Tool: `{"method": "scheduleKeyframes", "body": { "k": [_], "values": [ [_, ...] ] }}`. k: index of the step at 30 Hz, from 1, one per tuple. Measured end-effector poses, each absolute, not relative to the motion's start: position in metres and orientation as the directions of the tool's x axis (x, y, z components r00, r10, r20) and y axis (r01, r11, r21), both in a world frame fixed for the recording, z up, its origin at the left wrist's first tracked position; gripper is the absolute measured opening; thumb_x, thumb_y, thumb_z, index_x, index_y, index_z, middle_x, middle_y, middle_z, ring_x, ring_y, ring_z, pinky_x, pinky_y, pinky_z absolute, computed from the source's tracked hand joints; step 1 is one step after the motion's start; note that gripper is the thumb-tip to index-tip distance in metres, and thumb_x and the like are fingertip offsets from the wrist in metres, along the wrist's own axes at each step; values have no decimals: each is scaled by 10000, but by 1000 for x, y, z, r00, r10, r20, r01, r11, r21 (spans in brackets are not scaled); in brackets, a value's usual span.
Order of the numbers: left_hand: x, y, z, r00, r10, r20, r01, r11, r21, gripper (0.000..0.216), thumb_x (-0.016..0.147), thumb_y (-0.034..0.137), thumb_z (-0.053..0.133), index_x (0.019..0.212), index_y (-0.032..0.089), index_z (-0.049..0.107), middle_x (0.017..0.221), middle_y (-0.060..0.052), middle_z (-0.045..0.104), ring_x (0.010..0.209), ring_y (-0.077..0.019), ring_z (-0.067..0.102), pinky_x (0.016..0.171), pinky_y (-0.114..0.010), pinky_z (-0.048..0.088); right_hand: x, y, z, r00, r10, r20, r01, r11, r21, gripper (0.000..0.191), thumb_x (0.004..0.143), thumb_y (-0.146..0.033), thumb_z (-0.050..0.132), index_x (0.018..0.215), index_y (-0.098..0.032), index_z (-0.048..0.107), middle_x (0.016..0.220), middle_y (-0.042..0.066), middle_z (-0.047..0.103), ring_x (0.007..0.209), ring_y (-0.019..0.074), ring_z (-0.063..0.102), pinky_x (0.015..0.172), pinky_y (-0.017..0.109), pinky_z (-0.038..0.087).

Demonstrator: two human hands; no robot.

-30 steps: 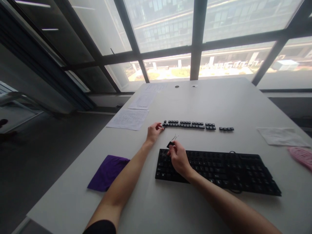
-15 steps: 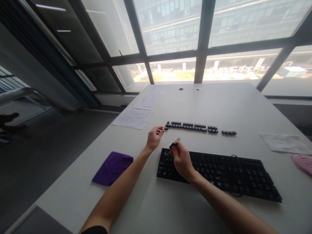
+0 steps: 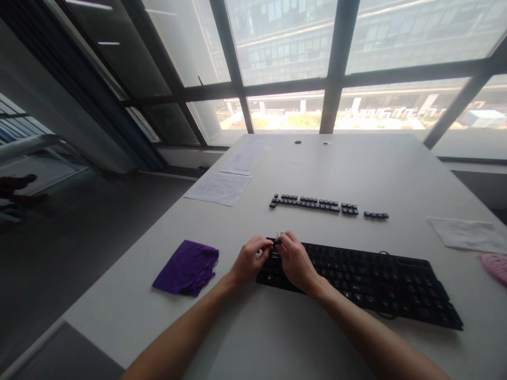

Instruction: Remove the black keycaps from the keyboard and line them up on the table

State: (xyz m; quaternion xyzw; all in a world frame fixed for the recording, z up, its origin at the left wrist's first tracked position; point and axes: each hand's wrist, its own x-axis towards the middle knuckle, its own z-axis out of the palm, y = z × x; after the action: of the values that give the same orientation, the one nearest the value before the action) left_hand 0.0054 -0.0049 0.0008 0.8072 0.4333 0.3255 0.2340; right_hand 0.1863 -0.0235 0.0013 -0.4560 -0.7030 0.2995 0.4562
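As the keyboard [image 3: 362,279] stretches rightward, my right hand [image 3: 295,261] pinches a wire-ended tool [image 3: 278,234] at its left end; left hand [image 3: 249,259] adjacent, grasp unclear.

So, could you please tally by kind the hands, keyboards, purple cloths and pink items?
Hands: 2 (left hand, right hand)
Keyboard: 1 (loose keycaps not counted)
Purple cloth: 1
Pink item: 1, cut off by the right edge
Total: 5
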Motion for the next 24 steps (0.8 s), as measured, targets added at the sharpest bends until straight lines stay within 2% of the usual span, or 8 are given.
{"method": "scheduleKeyframes", "body": {
  "k": [7, 14, 16, 19, 24],
  "values": [
    [3, -4, 0, 447, 842, 303, 526, -521, 672, 168, 903, 159, 488, 919, 203, 649, 895, -48, 640, 884, -191, 590, 825, -324, 492, 184, -26, -5, -246, 889, 387, 435, 458, -775, 166, 958, -121, 430, 868, -219, 530, 923, 45, 550, 744, 163, 549, 697, 260, 440],
    [3, -13, 12, 566, 780, 266, 480, -575, 663, 147, 866, 198, 584, 990, 202, 663, 976, -73, 630, 954, -217, 582, 880, -349, 495, 184, -30, -12, -384, 771, 509, 512, 636, -577, 232, 938, -70, 399, 910, -205, 585, 829, 59, 578, 765, 206, 527, 708, 301, 439],
    [4, -13, 10, 553, 793, 254, 501, -561, 660, 133, 872, 259, 624, 979, 195, 669, 981, -75, 620, 947, -216, 580, 869, -345, 498, 185, -31, -11, -358, 785, 505, 500, 618, -607, 221, 952, -91, 395, 904, -205, 579, 837, 63, 595, 769, 207, 542, 711, 303, 438],
    [5, -11, 4, 521, 817, 247, 529, -536, 658, 161, 881, 343, 655, 938, 198, 693, 964, -73, 619, 935, -217, 579, 857, -349, 496, 186, -30, -8, -264, 849, 457, 452, 528, -719, 204, 975, -136, 399, 893, -213, 569, 847, 57, 620, 766, 199, 572, 722, 295, 435],
    [8, -11, -2, 467, 847, 255, 541, -501, 676, 114, 877, 304, 673, 942, 218, 710, 968, -60, 634, 960, -218, 583, 878, -358, 484, 188, -27, -3, -147, 918, 369, 349, 397, -849, 178, 954, -175, 453, 809, -220, 546, 780, 15, 615, 727, 182, 570, 687, 269, 408]
  ]
}}
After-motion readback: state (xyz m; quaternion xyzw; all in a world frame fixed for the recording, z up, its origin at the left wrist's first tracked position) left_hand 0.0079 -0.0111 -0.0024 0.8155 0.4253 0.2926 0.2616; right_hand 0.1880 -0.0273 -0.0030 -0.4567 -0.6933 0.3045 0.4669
